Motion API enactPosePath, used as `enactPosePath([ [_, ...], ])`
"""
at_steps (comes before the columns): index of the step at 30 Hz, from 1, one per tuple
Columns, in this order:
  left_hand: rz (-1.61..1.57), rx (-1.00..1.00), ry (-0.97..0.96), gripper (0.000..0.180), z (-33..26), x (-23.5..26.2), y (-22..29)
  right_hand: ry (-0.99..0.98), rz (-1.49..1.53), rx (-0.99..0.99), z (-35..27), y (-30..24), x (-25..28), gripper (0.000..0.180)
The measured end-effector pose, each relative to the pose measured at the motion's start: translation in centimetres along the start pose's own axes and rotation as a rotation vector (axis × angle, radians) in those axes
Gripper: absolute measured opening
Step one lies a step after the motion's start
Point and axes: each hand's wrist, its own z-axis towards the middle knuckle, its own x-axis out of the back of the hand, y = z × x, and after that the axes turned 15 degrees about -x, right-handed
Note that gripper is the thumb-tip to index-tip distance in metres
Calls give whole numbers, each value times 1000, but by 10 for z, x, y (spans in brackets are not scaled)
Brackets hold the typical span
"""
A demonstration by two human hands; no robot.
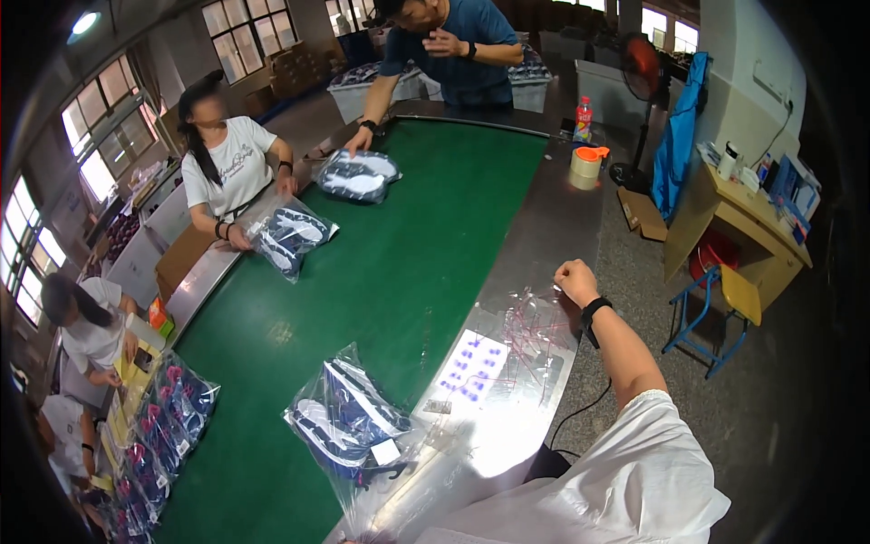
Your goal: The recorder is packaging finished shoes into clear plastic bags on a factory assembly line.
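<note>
A clear plastic bag (349, 426) with a pair of navy and white shoes in it lies on the near edge of the green belt (444, 245). Its loose end stretches down to the lower edge, where only a sliver of my left hand (348, 540) shows, its fingers hidden. My right hand (577, 283) is raised at the right, over the metal ledge's outer edge, fingers curled together; whether something thin is between them I cannot make out. Just below that hand lie tangled clear and reddish strips (535, 331), next to a white sheet with purple marks (473, 364).
Across the belt, one co-worker handles a bagged pair (290, 238); another reaches to a second bag (358, 176). More bagged shoes (168, 426) line the left. Tape rolls (584, 169) and a red bottle (583, 120) stand at the far right, near a fan, desk and stool (741, 295).
</note>
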Motion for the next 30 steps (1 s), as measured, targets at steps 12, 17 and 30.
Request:
enactPosePath([
  [12, -463, 285, 96, 19, -1, 9, -27, 298, -60, -20, -1, 80, 33, 21],
  [17, -215, 162, 180, 22, 21, 18, -13, -104, 48, 640, -125, -52, 52, 17],
  [30, 1158, -680, -238, 65, 76, 0, 2, -471, -83, 1678, -242, -149, 17, 46],
])
